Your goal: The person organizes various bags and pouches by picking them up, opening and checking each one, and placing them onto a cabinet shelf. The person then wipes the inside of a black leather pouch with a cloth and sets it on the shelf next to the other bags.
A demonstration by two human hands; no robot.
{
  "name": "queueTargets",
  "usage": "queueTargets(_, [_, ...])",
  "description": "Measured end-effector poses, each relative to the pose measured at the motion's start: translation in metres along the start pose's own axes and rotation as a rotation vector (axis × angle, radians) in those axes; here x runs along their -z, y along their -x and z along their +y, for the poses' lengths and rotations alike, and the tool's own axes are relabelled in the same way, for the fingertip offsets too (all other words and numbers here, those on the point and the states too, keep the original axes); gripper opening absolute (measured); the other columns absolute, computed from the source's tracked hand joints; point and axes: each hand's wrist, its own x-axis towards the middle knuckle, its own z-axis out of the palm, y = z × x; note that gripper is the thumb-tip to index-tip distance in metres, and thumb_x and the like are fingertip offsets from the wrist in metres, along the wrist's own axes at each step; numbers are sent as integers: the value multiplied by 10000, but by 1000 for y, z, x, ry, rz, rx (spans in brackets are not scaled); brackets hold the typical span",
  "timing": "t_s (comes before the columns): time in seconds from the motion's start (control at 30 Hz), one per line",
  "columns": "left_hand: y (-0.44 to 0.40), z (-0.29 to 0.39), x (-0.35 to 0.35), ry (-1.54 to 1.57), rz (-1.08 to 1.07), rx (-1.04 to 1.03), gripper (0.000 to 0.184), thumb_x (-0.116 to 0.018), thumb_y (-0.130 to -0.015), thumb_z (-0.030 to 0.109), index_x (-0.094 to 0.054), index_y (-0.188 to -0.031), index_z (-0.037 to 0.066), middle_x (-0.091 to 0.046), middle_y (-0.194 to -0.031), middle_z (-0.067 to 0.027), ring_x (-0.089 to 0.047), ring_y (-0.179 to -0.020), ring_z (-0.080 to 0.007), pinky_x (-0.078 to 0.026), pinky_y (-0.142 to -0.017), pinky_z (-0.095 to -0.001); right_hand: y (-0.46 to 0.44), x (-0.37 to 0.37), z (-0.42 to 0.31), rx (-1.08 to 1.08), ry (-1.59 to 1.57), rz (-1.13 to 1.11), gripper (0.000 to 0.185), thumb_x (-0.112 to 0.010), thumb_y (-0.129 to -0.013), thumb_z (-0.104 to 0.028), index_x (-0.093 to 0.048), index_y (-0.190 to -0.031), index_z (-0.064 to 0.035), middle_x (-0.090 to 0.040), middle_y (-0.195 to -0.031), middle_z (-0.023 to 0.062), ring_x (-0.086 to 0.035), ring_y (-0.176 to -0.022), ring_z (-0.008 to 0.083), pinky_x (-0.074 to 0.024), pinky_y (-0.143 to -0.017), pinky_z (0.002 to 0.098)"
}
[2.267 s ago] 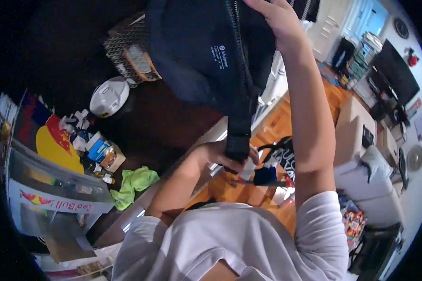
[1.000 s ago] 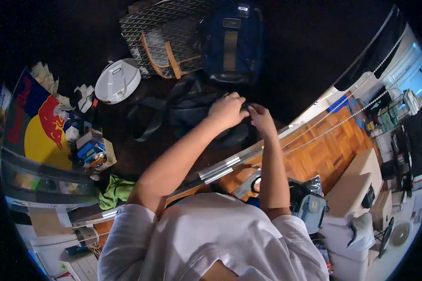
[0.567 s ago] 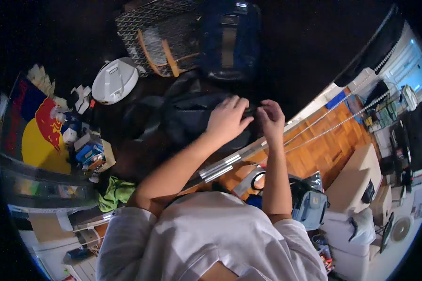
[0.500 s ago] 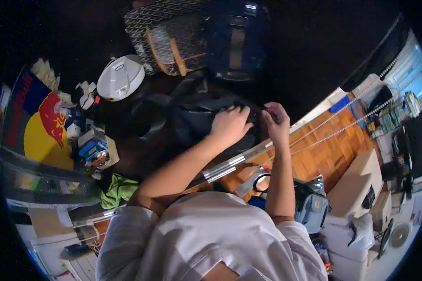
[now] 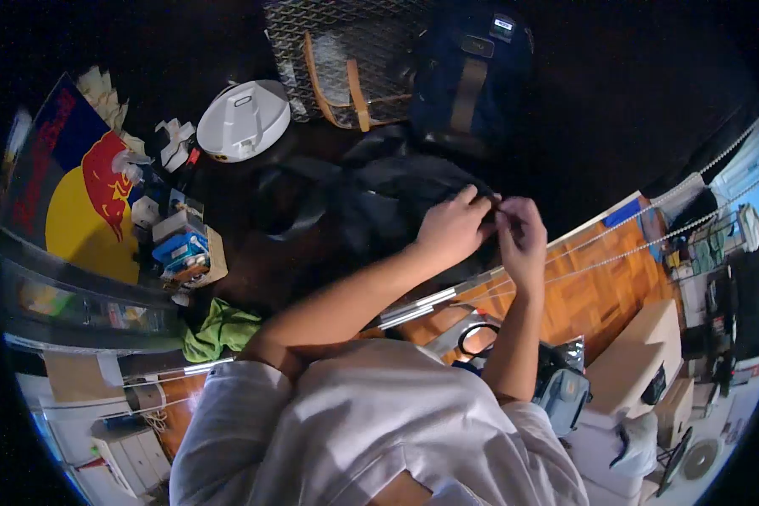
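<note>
Dark tabletop (image 5: 249,257) underlies a black bag (image 5: 392,190). At the bag's right end, left hand (image 5: 455,229) and right hand (image 5: 522,236) sit close together, fingers curled; whether either grip pinches anything I cannot tell. Beyond the bag is a navy backpack (image 5: 472,80); beyond its left end, a white case (image 5: 243,125).

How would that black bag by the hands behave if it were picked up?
Probably floppy: the black bag lies slumped and creased, so it would likely sag. Its strap curls out towards the picture's left and may dangle. It seems unlikely to roll, lying low and spread out. Weight is hard to judge; no contents show.
</note>
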Motion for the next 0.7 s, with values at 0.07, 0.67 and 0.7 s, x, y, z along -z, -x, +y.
queueTargets(0.07, [-3,1,-1,46,-11,-4,344,-654,-735,216,-606,-1063,124,-546,-949,-98,-608,-748,-325,-521,-621,-398,4,12,9,-40,-190,-35,71,-568,-835,-7,-539,-899,-1,-589,-883,51,-556,-805,111,-448,-705,237])
queueTargets(0.67, [-12,-34,33,486,544,209,115,-635,-808,70,-633,-738,-22,-614,-751,-96,-587,-712,-175,-441,-651,-271,25,-10,89,-504,-400,322,163,-553,-904,-145,-582,-836,1,-529,-734,-24,-451,-697,54,-375,-641,196])
queueTargets(0.7, [-11,-40,39,472,550,229,106,-629,-816,67,-641,-757,-21,-617,-774,-92,-583,-717,-159,-438,-660,-258,25,-6,97,-495,-371,326,160,-550,-904,-142,-584,-851,5,-544,-750,-16,-466,-710,60,-385,-654,200])
